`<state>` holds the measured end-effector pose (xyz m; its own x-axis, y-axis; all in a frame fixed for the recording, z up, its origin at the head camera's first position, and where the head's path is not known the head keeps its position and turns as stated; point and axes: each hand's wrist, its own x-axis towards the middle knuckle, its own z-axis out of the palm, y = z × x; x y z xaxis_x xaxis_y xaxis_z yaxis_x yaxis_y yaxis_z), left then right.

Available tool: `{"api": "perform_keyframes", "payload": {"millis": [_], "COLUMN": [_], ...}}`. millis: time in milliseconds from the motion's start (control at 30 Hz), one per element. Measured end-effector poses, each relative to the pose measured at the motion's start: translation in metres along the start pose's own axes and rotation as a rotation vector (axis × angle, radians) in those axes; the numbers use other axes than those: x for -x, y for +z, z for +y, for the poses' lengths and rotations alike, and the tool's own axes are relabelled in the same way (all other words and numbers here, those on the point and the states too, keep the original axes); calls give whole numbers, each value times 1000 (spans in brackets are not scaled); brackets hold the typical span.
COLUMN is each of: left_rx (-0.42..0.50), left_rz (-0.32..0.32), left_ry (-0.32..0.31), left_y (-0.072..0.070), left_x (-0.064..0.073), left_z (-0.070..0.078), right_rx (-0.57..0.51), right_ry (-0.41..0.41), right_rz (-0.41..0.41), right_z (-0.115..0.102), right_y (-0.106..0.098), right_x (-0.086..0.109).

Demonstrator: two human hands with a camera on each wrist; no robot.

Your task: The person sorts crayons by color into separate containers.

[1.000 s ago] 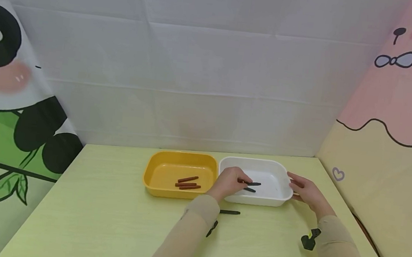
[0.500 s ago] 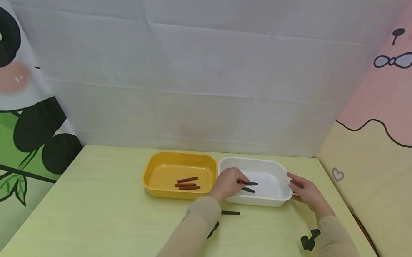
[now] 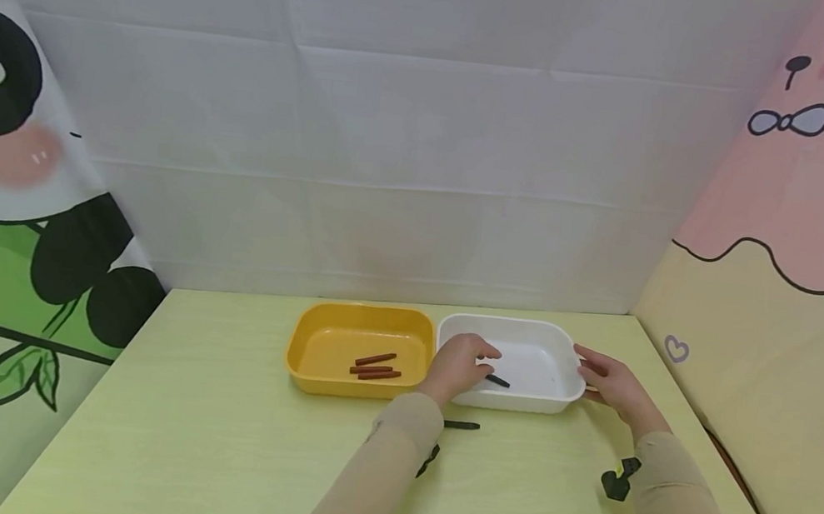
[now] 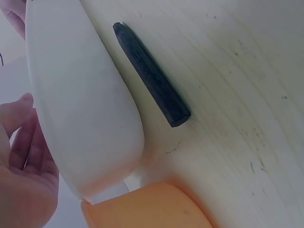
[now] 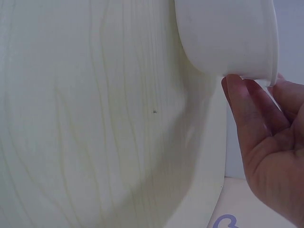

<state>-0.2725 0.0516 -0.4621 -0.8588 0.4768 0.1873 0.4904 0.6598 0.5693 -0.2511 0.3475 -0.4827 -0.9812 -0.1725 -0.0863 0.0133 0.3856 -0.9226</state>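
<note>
My left hand (image 3: pixel 457 366) is over the left part of the white tray (image 3: pixel 564 390), thumb and fingertips apart, with nothing visible between them. Just past its thumb a black crayon (image 3: pixel 497 380) lies in the tray, partly hidden by the hand. Outside the tray's front wall, another black crayon (image 4: pixel 152 76) rests on the table, clearest in the left wrist view. My right hand (image 3: pixel 613 387) holds the tray's right end; in the right wrist view its digits (image 5: pixel 240 102) touch the outer wall and reach the rim.
Left of the white tray and close against it stands a yellow tray (image 3: pixel 310 368) containing several brown crayons (image 3: pixel 374 360). The pale table (image 3: pixel 212 437) meets a white backdrop behind and a patterned sheet on either side.
My left thumb and fingers have parted from the black crayon they pinched, and that crayon is out of sight now. The right hand and both trays have stayed put.
</note>
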Motion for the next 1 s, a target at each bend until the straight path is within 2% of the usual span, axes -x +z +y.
{"api": "perform_keyframes", "payload": {"millis": [367, 633, 1000], "left_rx": [113, 219, 282], "left_rz": [18, 16, 17], "left_ry": [77, 146, 149], "left_y": [-4, -8, -11], "left_x": [14, 26, 48], "left_z": [-1, -9, -12], "right_rx": [12, 11, -21], "right_ry": [8, 16, 9], "right_rz": [-1, -5, -2], "right_z": [-1, -2, 2], "right_y": [0, -1, -1], "right_x": [0, 0, -1]}}
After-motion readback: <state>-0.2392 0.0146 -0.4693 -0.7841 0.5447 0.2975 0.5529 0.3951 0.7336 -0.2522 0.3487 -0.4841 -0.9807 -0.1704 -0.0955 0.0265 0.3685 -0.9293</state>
